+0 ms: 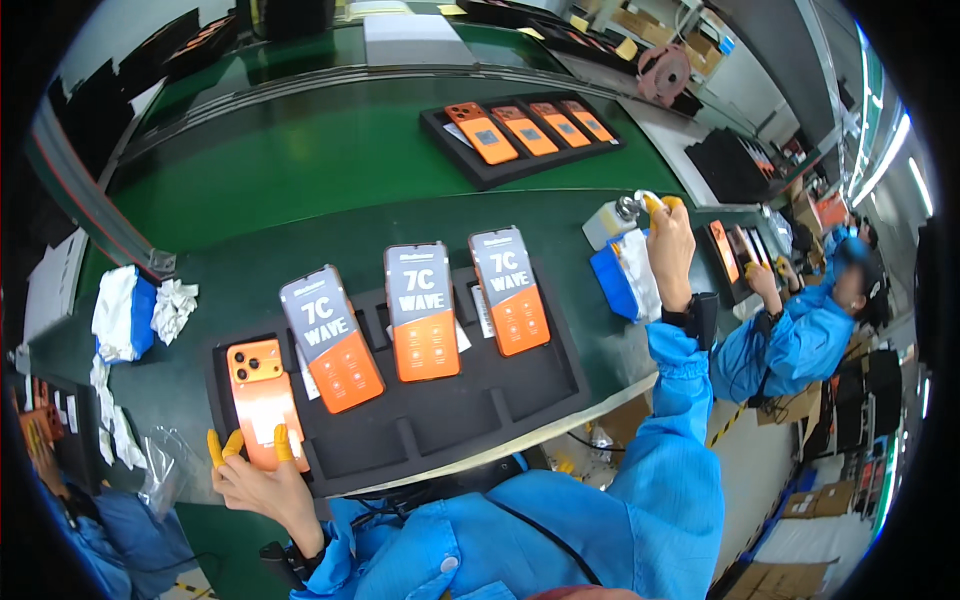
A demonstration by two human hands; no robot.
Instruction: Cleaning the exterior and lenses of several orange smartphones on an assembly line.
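Note:
An orange phone (262, 395) lies camera side up at the left end of a black foam tray (450, 440). My left hand (262, 487), in yellow finger cots, grips the phone's lower end, with the thumb toward the right edge and fingers toward the left. To the right, three phones (333, 338) with grey-and-orange printed fronts rest aslant in the tray. My right hand (672, 245) is raised at the right, closed on a small white wipe (648, 198) next to the metal top of a dispenser bottle (608, 224). The wipe is partly hidden by the fingers.
Another black tray (480, 172) holding several orange phones lies farther back on the green bench. Blue boxes of white wipes stand left (125, 315) and right (625, 275). Crumpled wipes (175, 308) and a clear bag (165, 470) lie left. Co-workers sit on both sides.

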